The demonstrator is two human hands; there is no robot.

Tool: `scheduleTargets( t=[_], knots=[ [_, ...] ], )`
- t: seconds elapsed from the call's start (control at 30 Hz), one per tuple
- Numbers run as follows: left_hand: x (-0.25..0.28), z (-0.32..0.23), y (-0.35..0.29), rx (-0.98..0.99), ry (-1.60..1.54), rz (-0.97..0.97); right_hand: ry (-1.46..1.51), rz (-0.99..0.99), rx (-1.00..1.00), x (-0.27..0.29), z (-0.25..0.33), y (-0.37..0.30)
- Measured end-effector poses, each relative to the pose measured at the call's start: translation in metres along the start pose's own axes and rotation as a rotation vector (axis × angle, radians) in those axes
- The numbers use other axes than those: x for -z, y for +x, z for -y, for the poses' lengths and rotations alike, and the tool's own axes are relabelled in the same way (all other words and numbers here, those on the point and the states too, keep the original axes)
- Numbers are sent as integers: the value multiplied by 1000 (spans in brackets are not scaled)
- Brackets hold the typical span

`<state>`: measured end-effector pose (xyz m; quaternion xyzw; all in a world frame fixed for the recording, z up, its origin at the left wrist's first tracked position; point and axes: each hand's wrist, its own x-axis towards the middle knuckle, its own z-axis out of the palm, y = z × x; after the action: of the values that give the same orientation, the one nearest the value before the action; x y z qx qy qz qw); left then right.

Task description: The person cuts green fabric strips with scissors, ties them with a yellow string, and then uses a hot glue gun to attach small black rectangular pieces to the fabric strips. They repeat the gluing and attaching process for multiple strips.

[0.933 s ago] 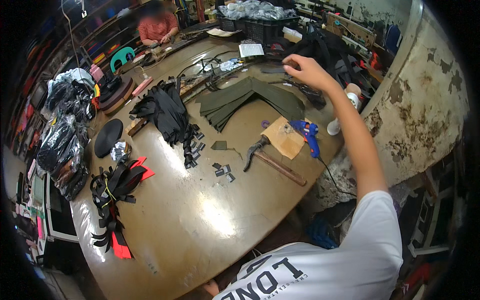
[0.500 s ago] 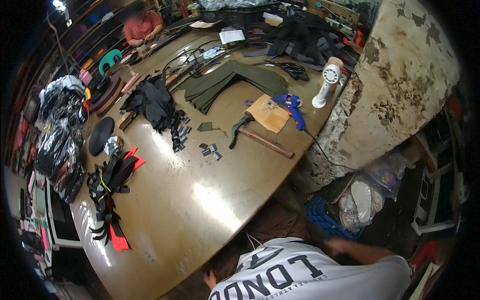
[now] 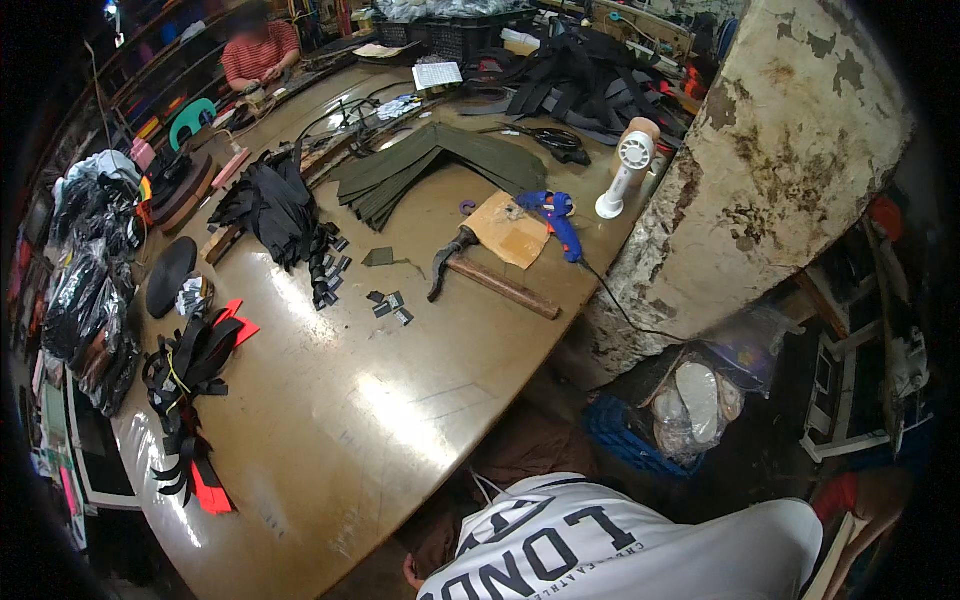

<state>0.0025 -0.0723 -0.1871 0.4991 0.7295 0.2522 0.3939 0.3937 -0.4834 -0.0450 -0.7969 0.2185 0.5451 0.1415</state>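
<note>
At the lower edge, beside my white shirt and the brown cloth on my lap (image 3: 535, 445), only a sliver of my left hand (image 3: 412, 572) shows; what its fingers do is hidden. My right hand is out of view. On the metal-topped table (image 3: 330, 400) lies a hammer (image 3: 505, 287) with a wooden handle. Its head is near a piece of brown cardboard (image 3: 510, 235), and a blue glue gun (image 3: 553, 222) rests at the cardboard's right edge. Fanned dark green fabric pieces (image 3: 440, 165) lie behind. Several small black pieces (image 3: 390, 307) are left of the hammer.
Black straps (image 3: 270, 205) and red-and-black strips (image 3: 190, 375) lie on the left. A white handheld fan (image 3: 625, 175) stands at the right edge, before a stained, peeling slab (image 3: 760, 180). Below is a blue basket (image 3: 630, 435). A person (image 3: 262, 55) sits far left.
My right hand and forearm have left the spot beside my shirt. The whole view has shifted, so the table things appear further left. Less of my left hand shows.
</note>
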Motion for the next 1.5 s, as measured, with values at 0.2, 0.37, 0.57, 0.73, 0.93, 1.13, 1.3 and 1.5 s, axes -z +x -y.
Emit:
scheduleTargets(
  t=[0.2, 0.37, 0.57, 0.73, 0.93, 1.13, 1.3, 1.5],
  knots=[
    [-1, -34, 6, -15, 79, 50, 133, -16, -50, 6, -23, -22],
    [5, -39, 13, -25, 118, 77, 231, -35, -56, 14, -24, -42],
    [7, -43, 16, -33, 148, 101, 319, -55, -49, 21, -16, -44],
    [12, -46, 18, -39, 174, 110, 373, -52, -57, 26, -25, -39],
    [22, -43, 22, -54, 206, 120, 474, 75, -34, -33, 98, -58],
    [30, -49, 22, -96, 243, 155, 707, -192, 1654, 5, 365, -154],
    [24, -64, 32, -81, 337, 263, 779, -643, 1535, 33, 556, -182],
    [9, -80, 18, -157, 428, 30, 723, -965, 1579, 85, 627, -97]
  ],
)
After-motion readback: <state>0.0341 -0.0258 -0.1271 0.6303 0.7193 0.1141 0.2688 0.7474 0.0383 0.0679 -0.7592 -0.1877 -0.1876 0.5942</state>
